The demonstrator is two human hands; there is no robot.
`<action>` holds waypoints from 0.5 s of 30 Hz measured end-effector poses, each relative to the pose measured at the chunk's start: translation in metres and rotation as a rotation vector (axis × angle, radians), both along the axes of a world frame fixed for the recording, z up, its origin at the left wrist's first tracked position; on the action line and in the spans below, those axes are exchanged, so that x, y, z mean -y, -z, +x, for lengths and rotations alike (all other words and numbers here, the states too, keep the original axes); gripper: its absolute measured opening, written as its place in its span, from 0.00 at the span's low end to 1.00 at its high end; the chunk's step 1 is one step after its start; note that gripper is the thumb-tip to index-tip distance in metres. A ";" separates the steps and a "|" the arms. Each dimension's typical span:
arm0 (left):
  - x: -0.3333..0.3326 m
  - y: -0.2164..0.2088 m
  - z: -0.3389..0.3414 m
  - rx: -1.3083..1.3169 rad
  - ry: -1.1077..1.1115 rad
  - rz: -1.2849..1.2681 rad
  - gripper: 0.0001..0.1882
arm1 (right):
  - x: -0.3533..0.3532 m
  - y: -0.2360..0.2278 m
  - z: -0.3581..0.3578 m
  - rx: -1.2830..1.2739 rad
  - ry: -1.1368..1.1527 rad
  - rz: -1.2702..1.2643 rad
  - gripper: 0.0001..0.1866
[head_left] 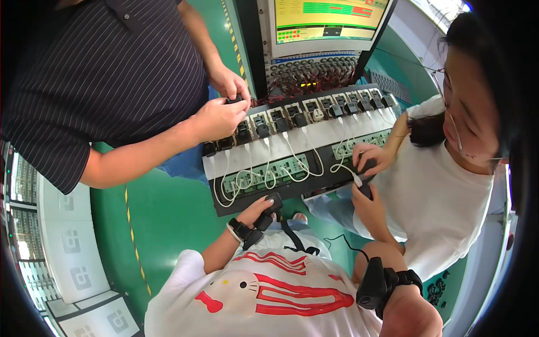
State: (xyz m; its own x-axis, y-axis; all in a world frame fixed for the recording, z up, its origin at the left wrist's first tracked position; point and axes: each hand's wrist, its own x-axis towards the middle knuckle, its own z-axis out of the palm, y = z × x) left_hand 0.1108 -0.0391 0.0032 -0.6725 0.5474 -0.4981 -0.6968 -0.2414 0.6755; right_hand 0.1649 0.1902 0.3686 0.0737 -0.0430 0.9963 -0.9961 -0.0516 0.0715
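My left hand [255,210] is closed on a small black power adapter [274,202] at the near edge of the test board [247,205]. A black device on a white band [247,231] is strapped round that wrist. At the lower right is my right hand [384,254], bent away beyond the black wrist camera [373,283]; its fingers are hidden. In front of me, the board bears a row of sockets with black adapters [279,121] plugged in. White cables [289,149] run from them to green circuit boards [266,175].
A person in a dark striped shirt [140,73] handles a small black piece at the left. At the right, a person in a white shirt [435,191] holds a black block and a white cable plug. Behind the board stand a monitor [325,33] and wiring [309,76].
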 end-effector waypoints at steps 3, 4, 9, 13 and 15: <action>-0.002 -0.005 -0.001 0.008 -0.004 -0.016 0.18 | 0.000 0.002 0.002 -0.028 -0.015 -0.001 0.06; -0.003 -0.005 -0.002 0.039 0.007 -0.032 0.18 | -0.001 0.002 0.003 -0.078 -0.049 -0.014 0.07; -0.009 0.002 -0.007 -0.007 0.058 -0.014 0.17 | -0.001 0.004 0.006 -0.224 -0.155 -0.032 0.10; -0.015 0.008 -0.010 -0.006 0.107 -0.004 0.16 | 0.000 0.003 0.012 -0.246 -0.057 -0.024 0.12; -0.015 0.008 -0.011 0.024 0.145 -0.030 0.16 | 0.004 0.002 0.016 -0.216 0.049 -0.022 0.12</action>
State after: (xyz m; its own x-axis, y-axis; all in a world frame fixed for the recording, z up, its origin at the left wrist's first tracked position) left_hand 0.0998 -0.0240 -0.0047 -0.5752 0.6226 -0.5305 -0.7390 -0.1174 0.6634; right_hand 0.1806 0.1857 0.3665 0.2839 -0.0302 0.9584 -0.9588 0.0004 0.2840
